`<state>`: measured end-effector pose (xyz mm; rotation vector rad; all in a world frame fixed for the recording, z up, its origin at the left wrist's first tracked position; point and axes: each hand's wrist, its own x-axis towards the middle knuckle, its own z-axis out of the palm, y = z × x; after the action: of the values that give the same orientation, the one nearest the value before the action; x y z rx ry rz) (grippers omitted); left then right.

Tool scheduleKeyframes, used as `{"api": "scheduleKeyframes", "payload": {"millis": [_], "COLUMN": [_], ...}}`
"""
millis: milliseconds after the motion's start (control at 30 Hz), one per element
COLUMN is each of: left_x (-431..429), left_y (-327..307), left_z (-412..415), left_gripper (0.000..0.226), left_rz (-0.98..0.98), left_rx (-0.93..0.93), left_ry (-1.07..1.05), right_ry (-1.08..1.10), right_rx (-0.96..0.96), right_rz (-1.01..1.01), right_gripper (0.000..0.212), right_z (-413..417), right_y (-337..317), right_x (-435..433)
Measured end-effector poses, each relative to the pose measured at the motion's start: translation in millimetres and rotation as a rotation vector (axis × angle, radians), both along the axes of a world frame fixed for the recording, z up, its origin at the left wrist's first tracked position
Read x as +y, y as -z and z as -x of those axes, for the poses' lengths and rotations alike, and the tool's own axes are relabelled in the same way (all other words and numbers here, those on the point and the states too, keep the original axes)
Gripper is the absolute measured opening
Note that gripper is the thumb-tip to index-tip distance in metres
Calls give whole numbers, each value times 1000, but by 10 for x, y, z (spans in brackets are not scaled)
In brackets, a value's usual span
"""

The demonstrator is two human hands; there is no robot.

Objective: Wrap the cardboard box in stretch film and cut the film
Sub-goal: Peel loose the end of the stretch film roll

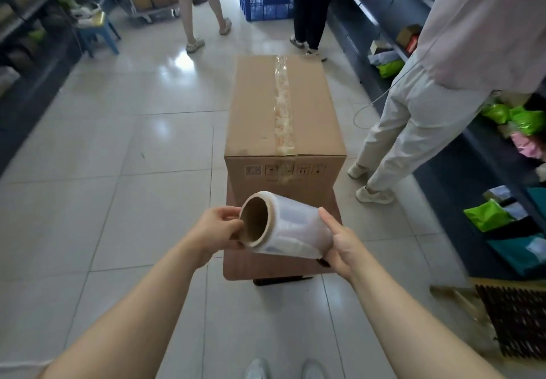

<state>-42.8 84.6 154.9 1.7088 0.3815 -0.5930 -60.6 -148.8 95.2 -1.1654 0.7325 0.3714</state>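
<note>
Both hands carry the film roll level: left hand pinches the core rim, right hand cups the far end, probably hunting the loose edge. Beyond, the taped box sits unwrapped on a low table, sides reachable.

Single head-mounted wide-angle view, looking forward and steeply down from standing height. The wearer's two forearms enter from the bottom corners and converge near centre frame, where the left hand and right hand appear close to the lens. Beyond them lies the cardboard box on a low desk, at middle distance along the central axis. The tiled floor fills most of the field; the wearer's shoe tips show at the bottom edge. Shelving bends along both sides through lens distortion. Bystanders' legs occupy the upper, farthest part. No second view is provided.
</note>
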Motion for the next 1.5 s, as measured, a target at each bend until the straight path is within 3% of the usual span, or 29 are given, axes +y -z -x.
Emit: {"api": "scheduleKeyframes", "payload": {"millis": [67, 200, 267, 433, 533, 667, 800, 867, 967, 1000, 1067, 1167, 1233, 1300, 1433, 1500], "left_x": [-53, -96, -105, -162, -131, -157, -185, -241, -388, -442, -530, -605, -635, -674, -706, -670], "left_y": [-145, -342, -401, -518, -542, -599, -669, -748, -815, -823, -828, -904, -979, -1056, -1174, -1227], "left_z": [50, 163, 208, 306, 319, 386, 406, 414, 443, 456, 456, 388, 341, 314, 283, 255], "left_gripper": [18, 37, 49, 59, 77, 94, 87, 66, 40, 40, 51, 59, 56, 56, 74, 84], "left_rz": [15, 125, 210, 169, 189, 199, 302, 275, 216, 205, 200, 222, 214, 180, 84, 38], "left_rx": [26, 117, 152, -12, -89, -80, -20, -1, 47, 79, 140, 165, 177, 184, 203, 180], "left_ry": [34, 49, 36, 77, 90, 176, 248, 320, 246, 177, 50, -4, 1, 34, 134, 214], "right_ry": [46, 109, 105, 87, 104, 136, 157, 161, 176, 161, -10, -396, -605, -691, -673, -637], "right_rx": [-73, -219, -274, -315, -288, -340, -432, -451, -463, -484, -555, -656, -678, -743, -950, -962], "right_rz": [-24, 23, 24, 55, 5, -92, -128, -70, -57, -1, 319, 718, 1099, 1367, 1326, 1147], "right_gripper": [55, 91, 96, 69, 50, 31, 33, 45, 40, 37, 40, 69, 86, 102, 106, 103], "right_z": [74, 210, 267, 404, 388, 430, 477, 451, 402, 394, 422, 520, 520, 487, 439, 489], "right_y": [-123, -303, -344, -661, -739, -946, -1082, -1085, -1120, -1123, -1142, -1121, -1091, -1084, -1145, -1209], "right_x": [31, 35, 3, -24, -109, -167, -218, -275, -367, -391, -394, -396, -456, -485, -469, -452]}}
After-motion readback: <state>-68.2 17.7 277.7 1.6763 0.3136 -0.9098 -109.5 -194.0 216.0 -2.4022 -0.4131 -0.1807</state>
